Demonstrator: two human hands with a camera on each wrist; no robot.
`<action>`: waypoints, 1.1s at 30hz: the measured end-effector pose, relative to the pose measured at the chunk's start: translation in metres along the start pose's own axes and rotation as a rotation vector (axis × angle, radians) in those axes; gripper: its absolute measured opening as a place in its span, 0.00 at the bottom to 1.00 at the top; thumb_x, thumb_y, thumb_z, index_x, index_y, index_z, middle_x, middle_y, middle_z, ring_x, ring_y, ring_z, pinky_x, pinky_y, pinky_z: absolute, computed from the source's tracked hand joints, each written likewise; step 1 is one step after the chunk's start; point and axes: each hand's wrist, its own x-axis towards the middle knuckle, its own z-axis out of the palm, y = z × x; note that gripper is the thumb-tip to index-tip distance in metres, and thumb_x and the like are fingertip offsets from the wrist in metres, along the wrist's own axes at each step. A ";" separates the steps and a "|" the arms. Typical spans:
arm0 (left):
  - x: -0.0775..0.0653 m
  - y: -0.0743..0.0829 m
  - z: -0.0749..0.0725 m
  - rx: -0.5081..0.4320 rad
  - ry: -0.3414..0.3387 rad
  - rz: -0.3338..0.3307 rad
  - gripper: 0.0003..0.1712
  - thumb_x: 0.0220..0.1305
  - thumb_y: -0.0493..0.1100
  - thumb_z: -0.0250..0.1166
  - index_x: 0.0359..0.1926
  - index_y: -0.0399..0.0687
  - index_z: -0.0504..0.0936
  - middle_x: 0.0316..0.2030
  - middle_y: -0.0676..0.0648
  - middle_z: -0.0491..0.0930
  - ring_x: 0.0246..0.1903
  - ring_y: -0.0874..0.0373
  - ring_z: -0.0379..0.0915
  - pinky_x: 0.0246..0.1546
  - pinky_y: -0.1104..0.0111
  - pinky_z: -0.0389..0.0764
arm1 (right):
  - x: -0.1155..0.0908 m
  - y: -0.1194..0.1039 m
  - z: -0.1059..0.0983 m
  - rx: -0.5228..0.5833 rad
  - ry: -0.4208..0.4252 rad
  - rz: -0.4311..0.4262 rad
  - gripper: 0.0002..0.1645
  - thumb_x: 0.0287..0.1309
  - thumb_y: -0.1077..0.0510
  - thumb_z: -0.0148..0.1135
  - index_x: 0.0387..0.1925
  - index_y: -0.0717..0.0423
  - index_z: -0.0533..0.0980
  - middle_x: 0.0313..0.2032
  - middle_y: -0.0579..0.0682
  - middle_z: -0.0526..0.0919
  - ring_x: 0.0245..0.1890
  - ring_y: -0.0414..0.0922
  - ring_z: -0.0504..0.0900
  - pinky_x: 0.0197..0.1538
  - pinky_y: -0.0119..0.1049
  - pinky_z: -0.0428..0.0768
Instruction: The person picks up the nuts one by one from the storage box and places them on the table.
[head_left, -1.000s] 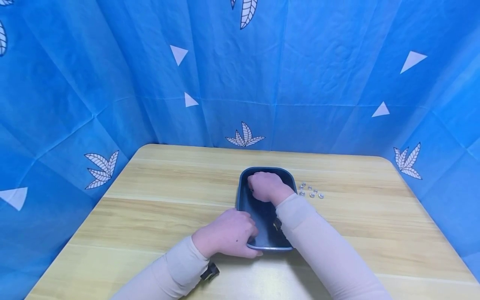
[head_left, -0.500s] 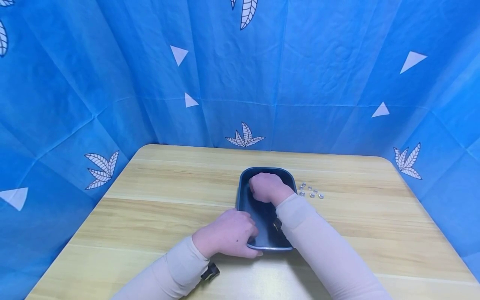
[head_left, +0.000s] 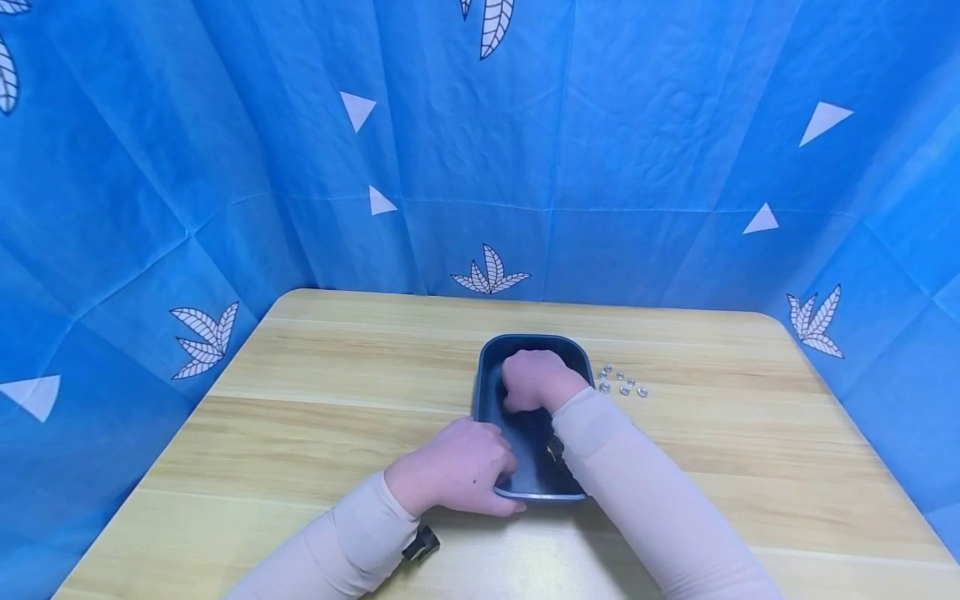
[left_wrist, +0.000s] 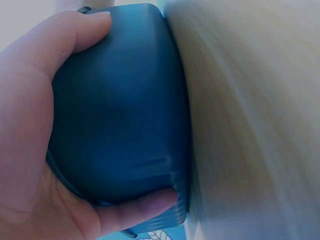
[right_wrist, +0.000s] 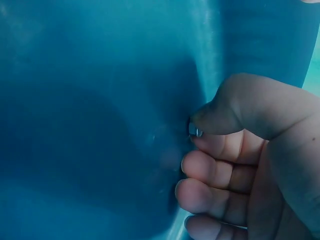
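A deep, dark blue rectangular box (head_left: pixel 528 446) with rounded corners stands on the table. My left hand (head_left: pixel 461 467) grips its near left corner. In the left wrist view the thumb and a finger lie against the outer walls of the box (left_wrist: pixel 120 110). My right hand (head_left: pixel 536 379) reaches inside, toward the far end. Its thumb and index finger pinch a small shiny silvery piece (right_wrist: pixel 194 129), seen in the right wrist view close over the inner surface of the box (right_wrist: pixel 75 100). The other fingers are curled beside it.
Several small, shiny, clear or silvery pieces (head_left: pixel 624 390) lie on the wooden table (head_left: pixel 337 350) just right of the box. A blue curtain (head_left: pixel 465 150) with white leaves and triangles hangs behind and at both sides of the table.
My right hand has shifted slightly toward me inside the box. The left hand, the box and the loose pieces stay in place.
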 end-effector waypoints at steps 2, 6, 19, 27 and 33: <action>0.000 0.000 0.000 -0.003 0.002 0.000 0.30 0.55 0.71 0.66 0.13 0.62 0.65 0.14 0.64 0.61 0.22 0.66 0.62 0.22 0.71 0.62 | -0.001 0.000 0.000 0.008 -0.005 -0.001 0.17 0.56 0.51 0.67 0.15 0.47 0.74 0.16 0.44 0.72 0.21 0.44 0.77 0.30 0.39 0.73; 0.000 0.000 0.000 -0.004 0.008 0.001 0.30 0.55 0.71 0.66 0.13 0.62 0.65 0.15 0.64 0.61 0.23 0.66 0.62 0.22 0.71 0.62 | -0.002 0.000 -0.001 0.024 -0.021 -0.007 0.17 0.56 0.51 0.67 0.15 0.47 0.74 0.16 0.44 0.72 0.20 0.44 0.77 0.28 0.38 0.72; 0.000 0.001 -0.001 0.030 0.009 0.003 0.30 0.54 0.72 0.65 0.13 0.62 0.65 0.14 0.64 0.61 0.22 0.65 0.63 0.21 0.71 0.62 | -0.001 0.001 -0.002 0.093 -0.057 -0.053 0.20 0.56 0.59 0.62 0.12 0.47 0.68 0.11 0.41 0.60 0.13 0.41 0.67 0.22 0.36 0.65; 0.001 0.000 -0.001 0.007 0.003 0.002 0.29 0.55 0.72 0.66 0.13 0.63 0.66 0.14 0.64 0.60 0.22 0.66 0.61 0.21 0.72 0.61 | -0.008 0.000 -0.013 0.112 0.005 -0.102 0.16 0.55 0.62 0.58 0.15 0.48 0.67 0.13 0.41 0.59 0.14 0.41 0.58 0.23 0.36 0.61; 0.000 -0.001 -0.002 0.007 -0.005 -0.001 0.29 0.55 0.72 0.65 0.13 0.63 0.67 0.13 0.65 0.61 0.22 0.66 0.61 0.21 0.72 0.60 | -0.012 0.000 -0.017 0.138 0.012 -0.101 0.09 0.58 0.60 0.62 0.24 0.47 0.75 0.18 0.42 0.73 0.22 0.42 0.74 0.31 0.36 0.72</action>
